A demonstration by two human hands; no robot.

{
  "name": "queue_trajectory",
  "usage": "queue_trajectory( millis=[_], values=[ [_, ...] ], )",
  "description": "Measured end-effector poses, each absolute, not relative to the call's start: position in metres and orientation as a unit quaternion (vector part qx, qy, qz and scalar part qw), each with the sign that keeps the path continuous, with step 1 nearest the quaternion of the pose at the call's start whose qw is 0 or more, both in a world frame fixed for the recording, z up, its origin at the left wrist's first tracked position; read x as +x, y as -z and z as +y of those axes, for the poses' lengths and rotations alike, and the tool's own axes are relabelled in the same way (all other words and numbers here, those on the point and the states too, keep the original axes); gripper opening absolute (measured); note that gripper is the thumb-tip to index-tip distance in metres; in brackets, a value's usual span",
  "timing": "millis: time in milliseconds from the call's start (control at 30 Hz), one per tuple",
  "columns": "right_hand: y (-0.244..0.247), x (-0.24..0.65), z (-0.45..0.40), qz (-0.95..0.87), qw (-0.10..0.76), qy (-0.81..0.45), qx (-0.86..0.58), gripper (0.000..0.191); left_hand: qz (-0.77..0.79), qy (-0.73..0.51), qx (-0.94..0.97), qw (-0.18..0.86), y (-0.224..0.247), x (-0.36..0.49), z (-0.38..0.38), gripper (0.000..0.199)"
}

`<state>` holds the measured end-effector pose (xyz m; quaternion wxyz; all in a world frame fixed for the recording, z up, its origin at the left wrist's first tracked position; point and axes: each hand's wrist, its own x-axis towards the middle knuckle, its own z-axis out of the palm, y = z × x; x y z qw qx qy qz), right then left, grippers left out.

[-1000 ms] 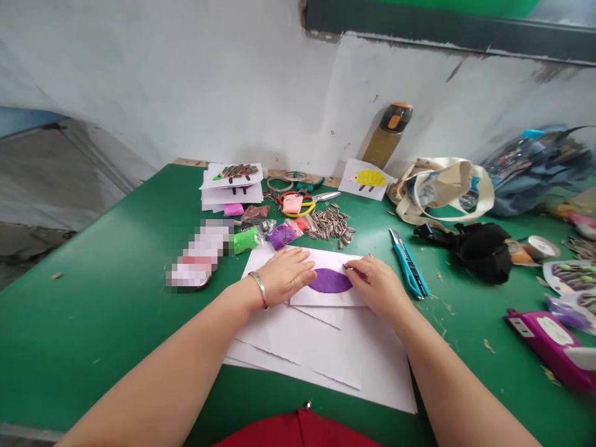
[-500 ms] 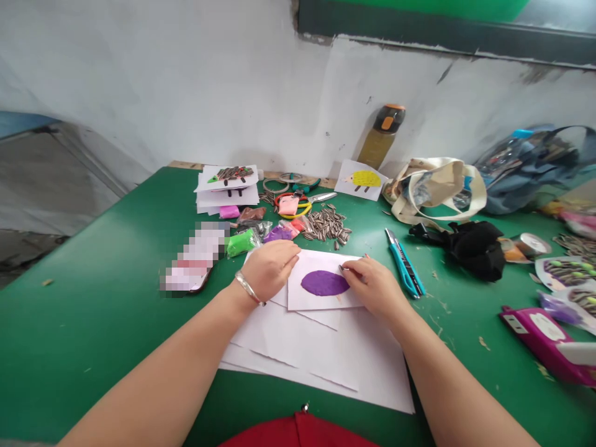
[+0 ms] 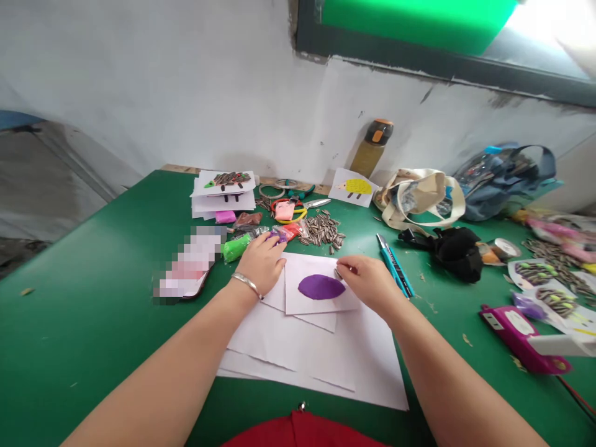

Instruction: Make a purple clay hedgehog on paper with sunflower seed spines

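A flattened purple clay oval (image 3: 321, 287) lies on a small white card (image 3: 298, 305) over larger white sheets (image 3: 288, 344). My right hand (image 3: 364, 277) pinches a striped sunflower seed (image 3: 338, 274) just above the oval's upper right edge. To the left, my left hand (image 3: 261, 264) rests with fingers stretched forward beside the card, wearing a silver bangle. Its fingertips are by bagged purple clay (image 3: 278, 235); bagged green clay (image 3: 236, 248) is beside it. Behind the card is a heap of sunflower seeds (image 3: 322, 228).
A teal utility knife (image 3: 395, 267) lies right of the card. A phone (image 3: 189, 267) is at left, finished hedgehog pictures (image 3: 223, 186) behind. Scissors (image 3: 316, 203), a bottle (image 3: 371, 149), a cream bag (image 3: 419, 198) and a magenta glue-gun-like device (image 3: 516, 338) are also on the table.
My left hand has lifted off the card's left edge and spread its fingers forward. My right hand has drawn slightly up and off the oval, the seed now more visible. The view has shifted.
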<state>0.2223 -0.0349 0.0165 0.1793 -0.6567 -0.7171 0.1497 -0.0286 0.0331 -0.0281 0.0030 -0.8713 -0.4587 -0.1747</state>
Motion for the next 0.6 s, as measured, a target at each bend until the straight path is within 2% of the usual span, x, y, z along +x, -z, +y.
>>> queue_trajectory(
  millis=[67,167,333,467,600],
  values=[
    [-0.032,0.208,-0.017,-0.750,0.134,-0.106,-0.639,0.022,-0.457,0.169,-0.873,-0.005,0.027,-0.028,0.034,0.041],
    [-0.040,0.181,0.017,-0.774,0.155,-0.032,-0.614,0.020,-0.456,0.160,-0.875,-0.017,0.023,-0.028,0.034,0.040],
    [-0.019,0.148,0.055,-0.796,0.077,0.048,-0.598,0.045,-0.456,0.157,-0.875,-0.032,0.018,-0.028,0.032,0.038],
    [-0.007,0.145,0.064,-0.795,0.065,0.062,-0.599,0.034,-0.464,0.161,-0.870,-0.044,0.021,-0.027,0.030,0.038],
    [-0.017,0.161,0.058,-0.773,0.087,0.083,-0.623,0.030,-0.484,0.206,-0.849,-0.053,0.021,-0.026,0.028,0.034]
  ],
)
